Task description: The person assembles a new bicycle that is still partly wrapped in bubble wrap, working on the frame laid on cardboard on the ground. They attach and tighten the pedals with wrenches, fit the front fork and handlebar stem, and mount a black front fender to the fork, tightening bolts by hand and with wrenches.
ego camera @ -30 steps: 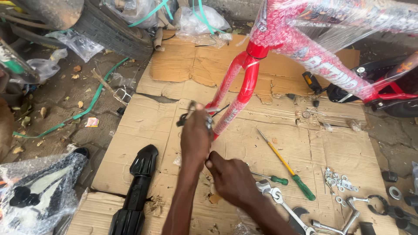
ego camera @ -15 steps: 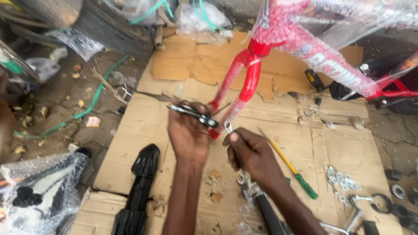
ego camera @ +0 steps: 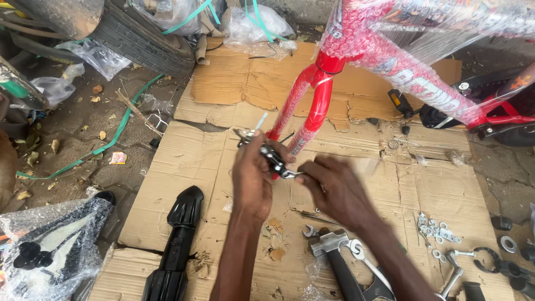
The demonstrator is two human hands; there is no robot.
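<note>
My left hand (ego camera: 253, 178) grips a small metal brake part (ego camera: 267, 151) with a thin rod sticking up from it. My right hand (ego camera: 334, 187) touches the lower end of the same part with its fingertips. Both hands hover over flattened cardboard (ego camera: 178, 161), just in front of the red bicycle fork (ego camera: 312, 106). The fork belongs to a red frame wrapped in bubble film (ego camera: 401, 50).
A black plastic fender (ego camera: 175, 245) lies at lower left. Wrenches (ego camera: 356, 251), a hammer (ego camera: 334, 251), loose washers and nuts (ego camera: 437, 228) lie at lower right. A tyre (ego camera: 139, 39) and plastic bags sit at the top left; a wrapped part (ego camera: 47, 251) is at bottom left.
My right hand has risen from the tools on the cardboard to meet the left hand at the metal part. The left hand has turned the part a little.
</note>
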